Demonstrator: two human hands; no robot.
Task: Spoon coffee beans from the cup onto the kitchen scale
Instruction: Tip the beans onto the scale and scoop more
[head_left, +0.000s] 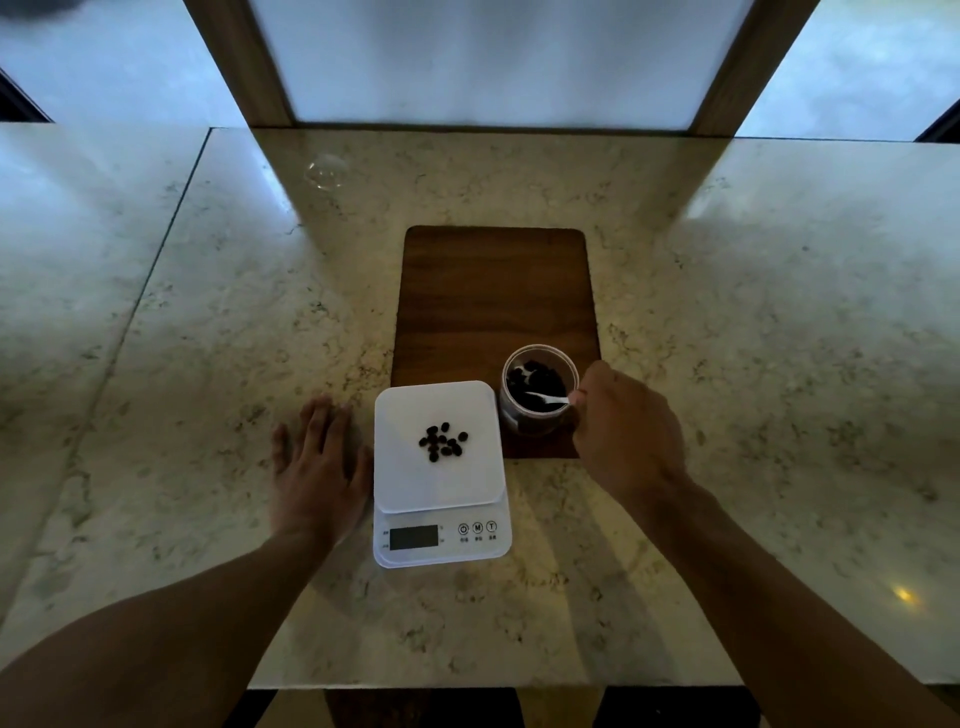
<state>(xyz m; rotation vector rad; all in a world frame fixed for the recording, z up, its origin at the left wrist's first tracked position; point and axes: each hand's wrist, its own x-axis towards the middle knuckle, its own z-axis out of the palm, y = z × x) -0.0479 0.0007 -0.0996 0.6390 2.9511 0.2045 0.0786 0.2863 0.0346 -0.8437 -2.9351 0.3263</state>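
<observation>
Leftmost, the person's left hand (317, 462) lies flat on the marble bench (208, 338), fingers (319, 415) spread wide and holding nothing, its edge just beside the white kitchen scale (441, 499). A small heap of coffee beans (443, 441) already sits near the middle of the scale's weighing plate, and the display below it looks blank or too dim to read. To the right, a clear cup (537, 389) with dark beans inside stands on the near right corner of a wooden board (493, 291), close to the scale. The right hand (623, 426) reaches in from the right, its fingers pinched on the handle of a small white spoon (545, 399) whose bowl is down inside the cup. The step in hand looks like loading another scoop. Next, the spoon likely has to be lifted level over the cup's rim, carried left to the plate and tipped gently so the beans do not roll off.
</observation>
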